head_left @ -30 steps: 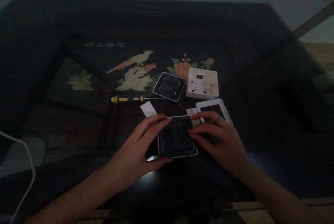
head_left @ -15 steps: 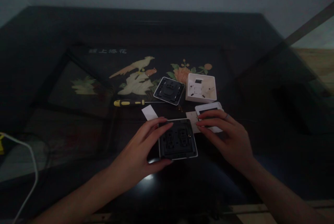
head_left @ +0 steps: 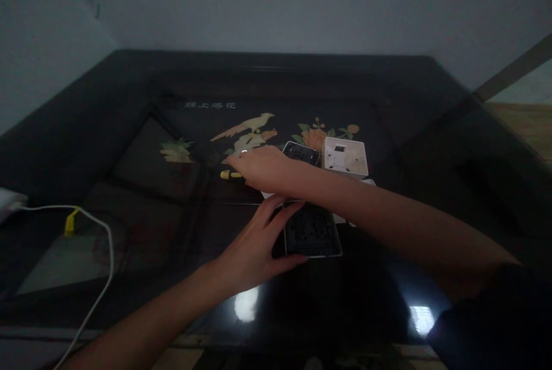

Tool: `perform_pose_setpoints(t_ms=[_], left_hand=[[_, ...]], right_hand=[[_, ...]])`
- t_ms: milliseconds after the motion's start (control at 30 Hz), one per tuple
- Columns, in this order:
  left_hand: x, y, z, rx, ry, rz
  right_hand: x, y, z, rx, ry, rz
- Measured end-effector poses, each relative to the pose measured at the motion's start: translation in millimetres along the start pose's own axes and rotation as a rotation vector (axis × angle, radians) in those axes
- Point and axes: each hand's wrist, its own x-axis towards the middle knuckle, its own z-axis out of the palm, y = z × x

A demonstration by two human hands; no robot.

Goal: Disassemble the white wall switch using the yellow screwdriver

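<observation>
Screwdriver [head_left: 225,174] is probably needing firm pickup by the right hand [head_left: 263,166], its grip hidden, left hand [head_left: 254,241] grasping the switch plate [head_left: 314,235].

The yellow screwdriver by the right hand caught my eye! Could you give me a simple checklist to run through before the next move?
1. Left hand holding the near panel: ok, fingers at its edges.
2. Right hand at the screwdriver: ok.
3. Firm grip on the screwdriver: cannot tell, mostly hidden.
4. Far panel fully visible: not ok, partly covered.
5. White box open side up: ok.
</observation>
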Motion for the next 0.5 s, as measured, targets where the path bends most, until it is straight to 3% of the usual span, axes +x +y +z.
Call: perform_pose_setpoints(t_ms=[133,233,433,467,500], left_hand=[[0,-3,6,-0.017,0.003,0.015],[0,-2,9,-0.027,0.013,0.032],[2,-3,14,-0.073,0.065,0.033],[3,-3,14,-0.085,0.062,0.029],[3,-3,14,-0.095,0.062,0.026]], right_hand=[[18,-9,15,-0.072,-0.039,0.016],[10,-12,8,-0.09,0.044,0.026],[-58,-2,-51,0.023,0.388,0.114],[-75,3,-57,0.093,0.477,0.106],[-93,8,-61,0.308,0.624,0.079]])
